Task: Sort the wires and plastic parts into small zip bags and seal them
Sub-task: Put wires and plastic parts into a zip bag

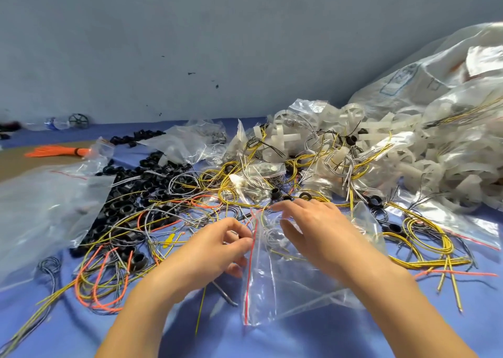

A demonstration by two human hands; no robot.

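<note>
- Your forearms enter from the bottom edge; both hands meet at a small clear zip bag [285,284] lying on the blue-covered worktop [299,338].
- Left hand [217,248]: fingers curled, pinching the bag's red-striped zip edge near its mouth.
- Right hand [318,229]: fingers nearly straight, lying over the bag's mouth, thumb spread; no closed grip seen.
- Thin grey wires [272,234] show through the film just under your right thumb.
- Loose yellow wires [424,238] coil right of the bag; orange wires [109,276] loop to its left.
- Black plastic rings [128,210] are heaped left of centre, beyond the left hand.
- White plastic parts [381,145] are piled at far right, spilling from a large clear bag [435,80].
- An orange cable-tie bundle [54,151] lies far left.
</note>
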